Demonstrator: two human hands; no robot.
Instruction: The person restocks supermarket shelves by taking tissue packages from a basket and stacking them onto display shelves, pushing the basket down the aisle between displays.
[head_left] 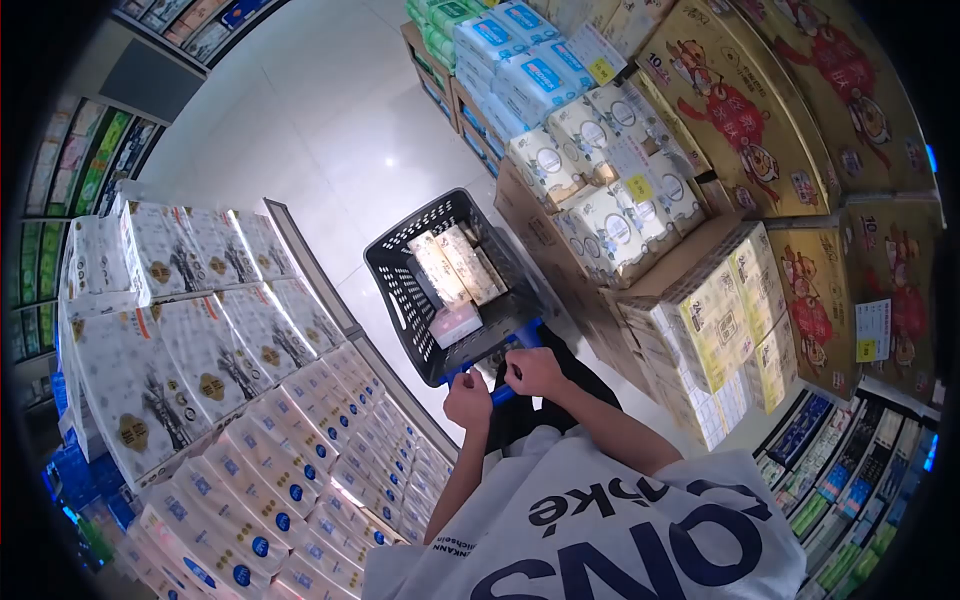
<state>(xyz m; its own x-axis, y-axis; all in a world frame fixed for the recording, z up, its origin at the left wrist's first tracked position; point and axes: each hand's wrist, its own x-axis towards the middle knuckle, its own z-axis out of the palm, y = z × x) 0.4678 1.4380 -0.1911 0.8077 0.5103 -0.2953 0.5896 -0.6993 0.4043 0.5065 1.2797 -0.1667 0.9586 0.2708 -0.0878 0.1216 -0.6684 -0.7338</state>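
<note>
Both hands are closed around the blue handle (pixel 502 393) of a dark grey shopping cart (pixel 392 290). My left hand (pixel 467 402) grips its left part, and my right hand (pixel 533 371) grips farther right, close beside it. Inside the perforated basket lie two cream patterned packs (pixel 456 266), side by side near the far end. A smaller pink and white pack (pixel 456 325) rests nearer the handle. Neither hand touches the packs.
White tissue packs (pixel 190 345) are stacked at the left, with pink-white packs (pixel 290 470) below. On the right stand cream tissue packs (pixel 615 230), blue wipes packs (pixel 540 75) and gold cartons (pixel 735 115). Pale tiled floor (pixel 335 110) runs ahead between the stacks.
</note>
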